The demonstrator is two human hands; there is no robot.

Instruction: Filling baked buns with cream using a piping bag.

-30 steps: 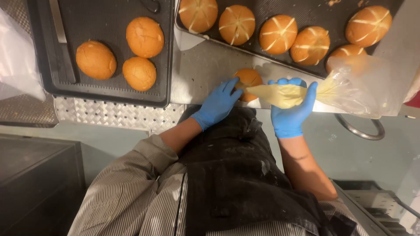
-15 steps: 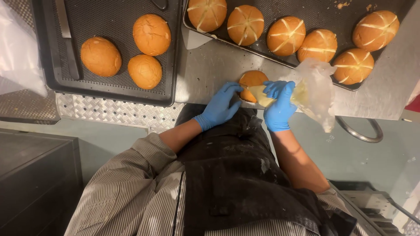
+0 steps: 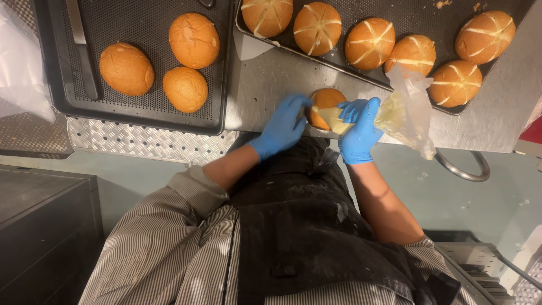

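Note:
My left hand (image 3: 283, 125), in a blue glove, holds a round golden bun (image 3: 324, 103) that rests on the steel counter (image 3: 271, 85) near its front edge. My right hand (image 3: 359, 131), also gloved in blue, grips a clear piping bag (image 3: 403, 110) filled with pale yellow cream. The bag's tip points left and touches the side of the bun. The loose end of the bag sticks up to the right, over the edge of the right tray.
A dark perforated tray (image 3: 141, 107) at the left holds three plain buns (image 3: 127, 69) and a knife (image 3: 82, 51). A second dark tray (image 3: 406, 17) at the right holds several cross-scored buns (image 3: 370, 42). A metal ring handle (image 3: 466, 169) hangs below the counter.
The piping bag has swung from lying flat to the right to standing more upright. Its tip has moved into the bun. My left hand stays on the bun.

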